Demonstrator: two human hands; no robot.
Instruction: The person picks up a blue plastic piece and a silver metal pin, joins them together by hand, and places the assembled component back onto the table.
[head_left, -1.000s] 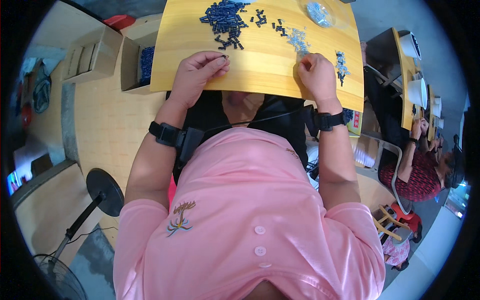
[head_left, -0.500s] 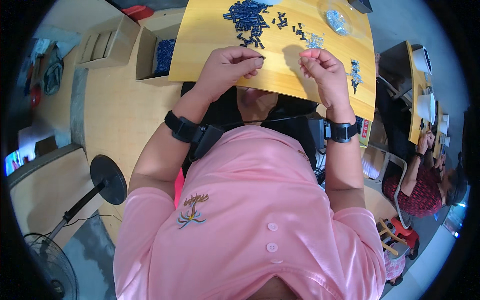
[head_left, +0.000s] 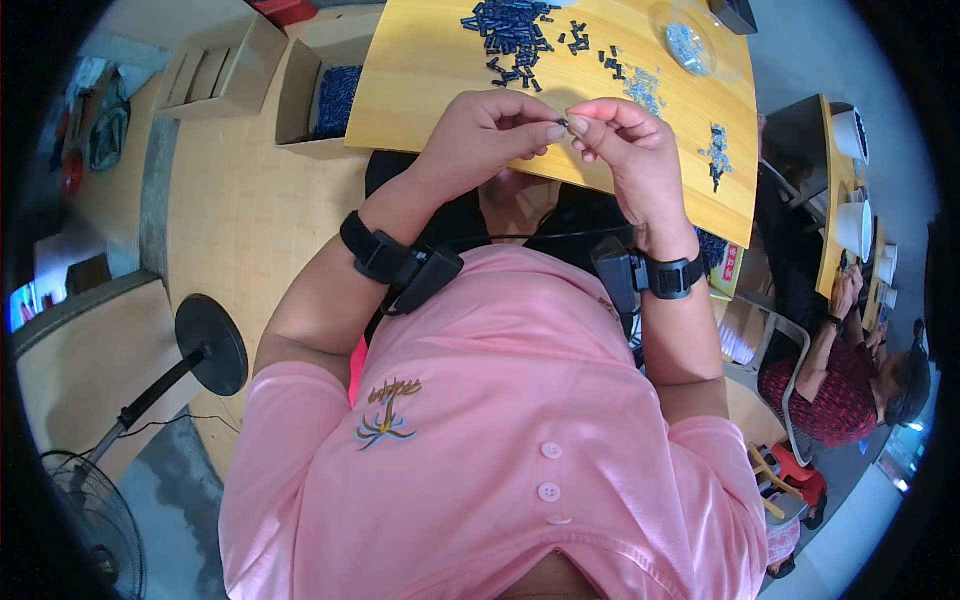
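Head view was taken from above a person in a pink shirt (head_left: 480,440), seated at a yellow wooden table (head_left: 420,90). Both hands were raised together just above the near edge of that table. The left hand (head_left: 485,135) was curled narrow, thumb and forefinger pinched on a small dark part (head_left: 563,124), and the right hand (head_left: 625,150) was likewise closed to a pinch, its fingertips (head_left: 580,125) meeting the same part from the other side. The two hands were touching at that point. The part was too small for its shape to be made out. A black band (head_left: 372,247) with a box-like unit was worn on the left wrist, and a similar black band (head_left: 672,276) on the right.

Farther back on the table a heap of dark blue small parts (head_left: 505,25) was spread, with loose ones scattered beside it. To its right a cluster of small silvery pieces (head_left: 645,88) was seen, and beyond that a clear bag (head_left: 685,40) of similar silvery pieces. A small group of dark pieces (head_left: 716,155) lay near the table's right edge, well apart from the heap.

Left of the table an open cardboard box (head_left: 300,110) holding blue parts was standing on the floor. A black floor fan (head_left: 85,525) was seen at lower left. At far right another person in a dark red top (head_left: 830,390) was seated at a separate table.
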